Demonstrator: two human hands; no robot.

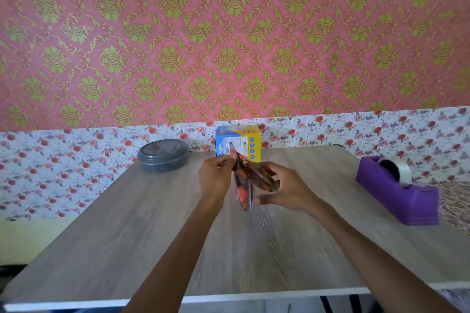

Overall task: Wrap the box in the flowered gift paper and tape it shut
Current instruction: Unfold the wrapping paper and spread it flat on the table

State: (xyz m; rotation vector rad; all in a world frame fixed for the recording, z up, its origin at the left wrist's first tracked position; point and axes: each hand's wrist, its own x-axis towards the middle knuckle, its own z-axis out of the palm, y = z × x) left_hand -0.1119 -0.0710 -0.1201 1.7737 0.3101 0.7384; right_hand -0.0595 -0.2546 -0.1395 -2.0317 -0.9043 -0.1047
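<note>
Seen from the person's own head, looking forward and down; two bare forearms reach from the near edge over a pale wood-grain table (pixel 127 236) toward its middle. There, raised a little above the surface, both hands hold the flowered gift paper (pixel 244 185), a dark sheet with red blooms, folded into a narrow bundle that stands roughly on end; this part is slightly blurred. The left hand (pixel 215 178) has its grip closed on the paper, pinching the upper edge; the right hand (pixel 290 190) also has its grip closed on it, fingers curled round the bundle's right side. To the right, well apart from the hands, a purple tape dispenser (pixel 396 190) sits loaded with a roll of clear tape. At the far left rests a round grey tin (pixel 163 155) with its lid on. At the far edge, straight beyond the hands, the box (pixel 237 143) stands upright; it is blue, white and yellow, with no wrapping on it. The wall (pixel 76 180) behind it is papered in small roses below and pink and green damask above. The task looks barely begun; the paper is not yet opened flat. Setting the box on it, folding the sheet round and taping the seams are all left to do.
</note>
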